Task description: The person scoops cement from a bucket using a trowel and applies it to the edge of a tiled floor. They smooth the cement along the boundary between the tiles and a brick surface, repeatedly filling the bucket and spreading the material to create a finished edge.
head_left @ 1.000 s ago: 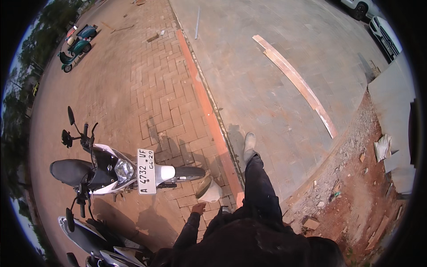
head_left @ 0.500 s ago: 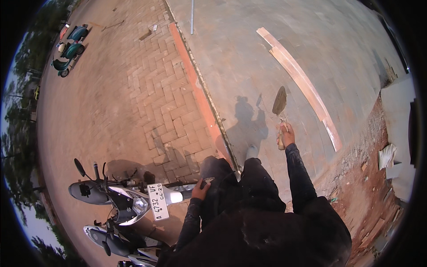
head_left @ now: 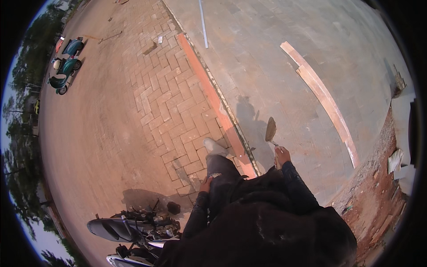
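Observation:
My right hand [head_left: 281, 155] is closed around the handle of a pointed trowel [head_left: 270, 130], whose mortar-coloured blade points away from me above the grey paving. My left hand [head_left: 206, 184] rests against the thigh of my dark, torn trouser leg [head_left: 221, 167], its fingers partly hidden and seeming to lie along the cloth. A pale boot [head_left: 214, 146] on that leg stands on the tan herringbone pavers [head_left: 175, 111], beside the orange kerb strip [head_left: 213, 95].
Parked motorcycles [head_left: 113, 229] stand close at my lower left. Scooters [head_left: 64, 73] are far left. Long pale boards [head_left: 324, 95] lie on the grey paving at right, and a thin metal bar [head_left: 203, 24] lies far ahead. Reddish rubble [head_left: 373, 196] borders the right side.
I have stepped forward, with a boot now showing on the tan pavers. The trowel has come lower and nearer my body. The motorcycles have slid down the view.

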